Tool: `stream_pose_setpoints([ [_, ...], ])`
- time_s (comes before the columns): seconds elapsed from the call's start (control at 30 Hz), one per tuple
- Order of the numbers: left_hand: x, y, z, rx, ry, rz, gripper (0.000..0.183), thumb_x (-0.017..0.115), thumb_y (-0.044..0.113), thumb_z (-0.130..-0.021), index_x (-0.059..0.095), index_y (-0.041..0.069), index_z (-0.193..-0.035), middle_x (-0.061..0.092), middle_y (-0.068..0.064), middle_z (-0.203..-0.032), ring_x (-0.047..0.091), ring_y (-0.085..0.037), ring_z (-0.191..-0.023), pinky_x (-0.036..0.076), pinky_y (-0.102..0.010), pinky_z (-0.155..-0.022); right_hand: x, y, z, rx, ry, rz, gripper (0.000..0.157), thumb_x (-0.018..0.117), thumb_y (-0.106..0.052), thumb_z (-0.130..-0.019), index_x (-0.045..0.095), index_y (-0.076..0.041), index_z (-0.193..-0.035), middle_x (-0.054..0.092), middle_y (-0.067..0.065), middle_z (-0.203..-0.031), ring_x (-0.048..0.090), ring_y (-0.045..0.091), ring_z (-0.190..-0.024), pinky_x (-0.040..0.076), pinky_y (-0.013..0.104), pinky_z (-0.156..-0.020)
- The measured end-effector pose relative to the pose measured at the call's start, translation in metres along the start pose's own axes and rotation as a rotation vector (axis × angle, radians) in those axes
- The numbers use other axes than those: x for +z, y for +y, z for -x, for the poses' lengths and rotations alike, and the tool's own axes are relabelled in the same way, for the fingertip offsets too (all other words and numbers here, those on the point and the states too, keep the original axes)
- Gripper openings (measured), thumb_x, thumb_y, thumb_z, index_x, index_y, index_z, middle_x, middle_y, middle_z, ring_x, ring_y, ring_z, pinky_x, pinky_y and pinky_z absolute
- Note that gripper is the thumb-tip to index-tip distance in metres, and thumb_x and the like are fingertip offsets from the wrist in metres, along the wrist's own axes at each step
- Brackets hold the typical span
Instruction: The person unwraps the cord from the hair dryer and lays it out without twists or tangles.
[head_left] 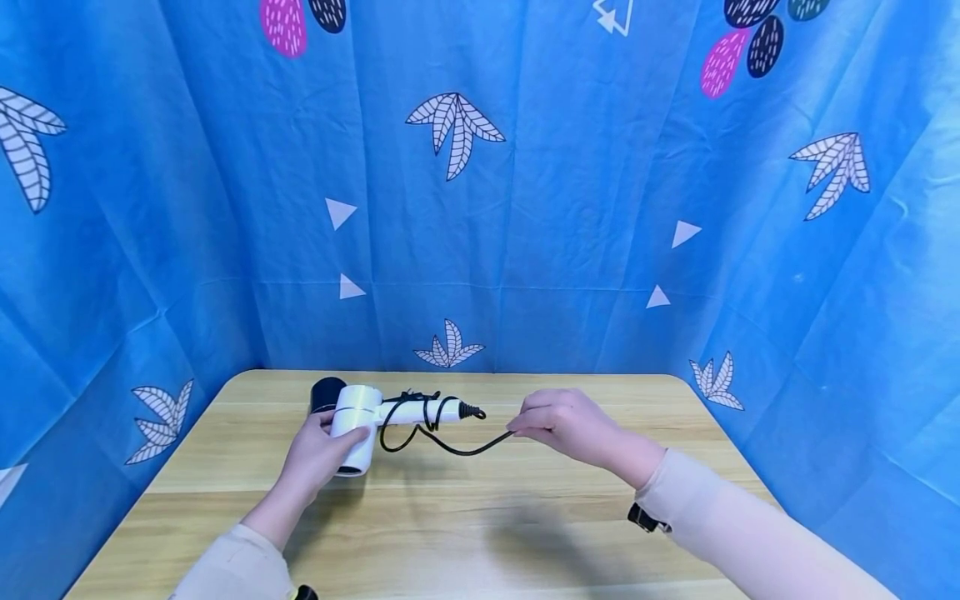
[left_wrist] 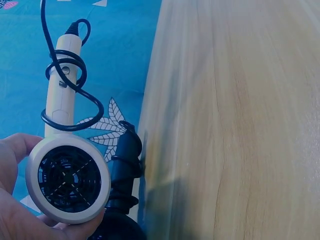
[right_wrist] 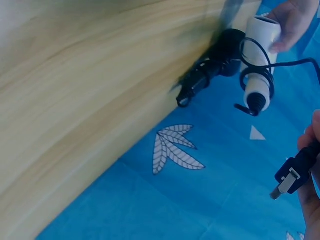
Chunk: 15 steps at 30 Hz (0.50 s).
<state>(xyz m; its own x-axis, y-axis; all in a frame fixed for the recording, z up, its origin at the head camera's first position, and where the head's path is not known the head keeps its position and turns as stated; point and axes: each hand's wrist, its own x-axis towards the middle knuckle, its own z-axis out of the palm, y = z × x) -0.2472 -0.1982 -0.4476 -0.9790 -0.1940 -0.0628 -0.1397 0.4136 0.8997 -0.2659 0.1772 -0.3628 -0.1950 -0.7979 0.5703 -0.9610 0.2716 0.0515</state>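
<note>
Arms stretched forward, hands apart. The left hand (head_left: 318,454) grips the white hair dryer (head_left: 365,414) above the bench (head_left: 480,517), near its far left corner, partly hiding a black hair dryer (right_wrist: 214,66). The right hand (head_left: 566,423) pinches the cord (head_left: 465,452) by its plug (right_wrist: 295,172), hidden in the head view; the right wrist view cuts that hand off.

Behind the front hair dryer (head_left: 362,408), another dryer (head_left: 327,393) lies on the tabletop (head_left: 420,517); farther behind hangs a curtain (head_left: 480,233). The cord (head_left: 465,452) loops round the front dryer's handle (left_wrist: 61,102), then runs right.
</note>
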Motion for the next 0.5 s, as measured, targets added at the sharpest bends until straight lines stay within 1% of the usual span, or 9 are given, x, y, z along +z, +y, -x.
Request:
stream_pose_setpoints([
  [0.27, -0.001, -0.001, 0.001, 0.006, 0.006, 0.004, 0.089, 0.074, 0.038, -0.089, 0.029, -0.011, -0.148, 0.049, -0.033, -0.135, 0.057, -0.043, -0.116, 0.054, -0.049, -0.091, -0.008, 0.000, -0.007, 0.009, 0.030, 0.002, 0.020, 0.085, 0.000, -0.075, 0.079, -0.009, -0.091, 0.067, -0.004, -0.079, 0.061, 0.006, -0.068, 0.049, 0.012, -0.063],
  [0.5, 0.000, 0.000, 0.002, 0.006, 0.000, 0.001, 0.089, 0.074, 0.038, -0.089, 0.029, -0.011, -0.148, 0.049, -0.033, -0.135, 0.057, -0.043, -0.115, 0.054, -0.049, -0.091, -0.014, -0.001, -0.014, 0.018, 0.045, -0.001, 0.022, 0.084, 0.001, -0.075, 0.079, -0.009, -0.094, 0.070, -0.003, -0.084, 0.063, 0.007, -0.072, 0.051, 0.014, -0.066],
])
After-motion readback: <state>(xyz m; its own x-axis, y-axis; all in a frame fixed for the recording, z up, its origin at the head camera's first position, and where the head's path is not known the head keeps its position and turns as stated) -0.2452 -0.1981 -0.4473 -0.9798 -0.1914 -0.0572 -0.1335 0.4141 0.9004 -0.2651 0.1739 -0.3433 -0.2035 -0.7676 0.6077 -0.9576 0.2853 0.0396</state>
